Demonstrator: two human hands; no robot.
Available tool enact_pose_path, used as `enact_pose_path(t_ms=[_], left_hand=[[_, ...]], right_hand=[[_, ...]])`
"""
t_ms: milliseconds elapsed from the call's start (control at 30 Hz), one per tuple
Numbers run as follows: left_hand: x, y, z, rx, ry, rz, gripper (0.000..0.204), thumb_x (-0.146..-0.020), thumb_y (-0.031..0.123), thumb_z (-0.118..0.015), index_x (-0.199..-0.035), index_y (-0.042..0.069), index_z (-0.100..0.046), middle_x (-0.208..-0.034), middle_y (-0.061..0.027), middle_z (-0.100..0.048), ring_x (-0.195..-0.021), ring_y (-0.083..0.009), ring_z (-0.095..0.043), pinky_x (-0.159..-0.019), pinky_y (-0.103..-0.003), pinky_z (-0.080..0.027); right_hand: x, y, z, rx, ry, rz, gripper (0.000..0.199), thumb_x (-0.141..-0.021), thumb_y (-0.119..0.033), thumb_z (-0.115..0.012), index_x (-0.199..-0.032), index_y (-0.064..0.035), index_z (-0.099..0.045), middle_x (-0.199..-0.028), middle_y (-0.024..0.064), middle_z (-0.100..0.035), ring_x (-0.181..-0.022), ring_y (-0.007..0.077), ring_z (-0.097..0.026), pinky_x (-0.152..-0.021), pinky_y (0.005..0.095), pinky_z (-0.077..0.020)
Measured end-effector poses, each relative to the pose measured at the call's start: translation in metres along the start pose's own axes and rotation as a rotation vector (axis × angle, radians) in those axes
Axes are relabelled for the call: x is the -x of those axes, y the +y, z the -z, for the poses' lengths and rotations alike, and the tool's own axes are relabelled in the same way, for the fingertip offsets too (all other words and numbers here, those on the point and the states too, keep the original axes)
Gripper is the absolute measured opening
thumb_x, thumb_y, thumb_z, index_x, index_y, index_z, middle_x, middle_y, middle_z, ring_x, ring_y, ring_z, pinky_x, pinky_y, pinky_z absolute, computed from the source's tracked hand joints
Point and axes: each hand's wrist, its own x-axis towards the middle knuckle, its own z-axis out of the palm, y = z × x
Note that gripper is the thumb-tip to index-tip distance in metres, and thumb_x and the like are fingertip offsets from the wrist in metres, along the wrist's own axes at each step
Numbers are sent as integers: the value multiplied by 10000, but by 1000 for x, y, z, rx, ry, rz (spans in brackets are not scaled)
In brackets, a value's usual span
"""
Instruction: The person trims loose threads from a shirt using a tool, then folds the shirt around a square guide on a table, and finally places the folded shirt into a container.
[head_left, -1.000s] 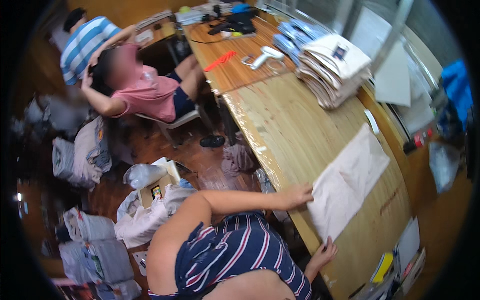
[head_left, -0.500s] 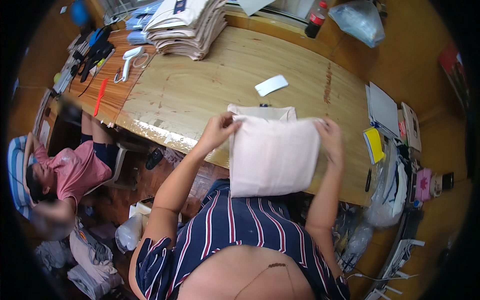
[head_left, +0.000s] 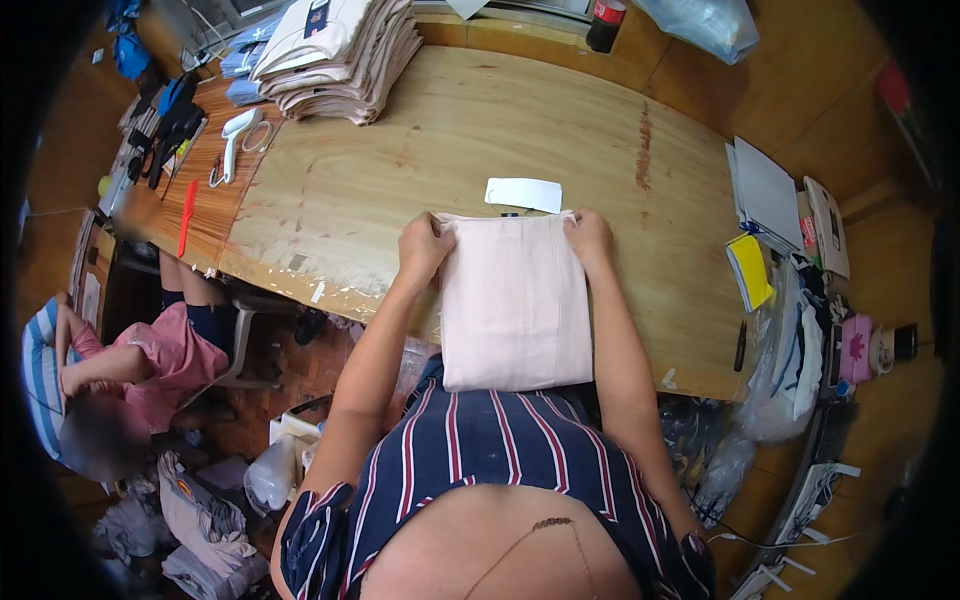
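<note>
Head view: a person in a striped shirt leans over a wooden desk (head_left: 600,140), both hands pinned to the far corners of a folded pale pink cloth (head_left: 515,300). The left hand (head_left: 424,246) is clenched on the cloth's far left corner; the right hand (head_left: 590,238) grips the far right corner, fingers curled over the edge. The cloth lies flat at the near edge of the desk, its near end hanging just over the rim toward the person's body. A small white card (head_left: 524,194) lies just beyond the cloth, nearly touching its far edge. Well beyond the cloth, to its far left, a stack of folded garments (head_left: 340,55) sits on the desk, with a white handheld tool (head_left: 236,135) beside the stack. To the right of the cloth, at the desk's end, lie white sheets of paper (head_left: 768,190) and a yellow pad (head_left: 750,270). Left of the cloth, below the desk, another person in a pink top (head_left: 160,365) sits bent over.

Judging by the grip, keeping both corners level and pulling evenly would hold the fold square; letting one corner lag would likely skew the edges, and the overhanging end could drag.
</note>
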Motion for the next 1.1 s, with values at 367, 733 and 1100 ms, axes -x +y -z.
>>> enact_pose_path(t_ms=[367,733,1100], left_hand=[[-45,-1,-8,-247,-188,-118,279,-528,124,-664,-752,-14,-569,-665,-145,-572,-662,-273,-564,-644,-326,-457],[-26,151,116,247,121,-758,248,-658,-101,-550,-885,1,-548,-765,-56,-525,-709,-129,-519,-640,-243,-443],[98,4,23,-238,-387,-1031,144,-669,39,-581,-792,9,-512,-821,-128,-488,-798,-290,-503,-701,-364,-428]], right_hand=[[-13,5,-13,44,39,103,251,-758,-190,-600,-918,-10,-529,-1020,188,-526,-862,361,-553,-764,428,-447],[9,-37,193,-693,236,542,179,-748,36,-532,-909,-19,-587,-753,122,-626,-651,166,-578,-622,268,-457],[160,96,61,-18,52,785,235,-680,66,-463,-827,-48,-608,-941,91,-608,-967,255,-552,-856,396,-406]])
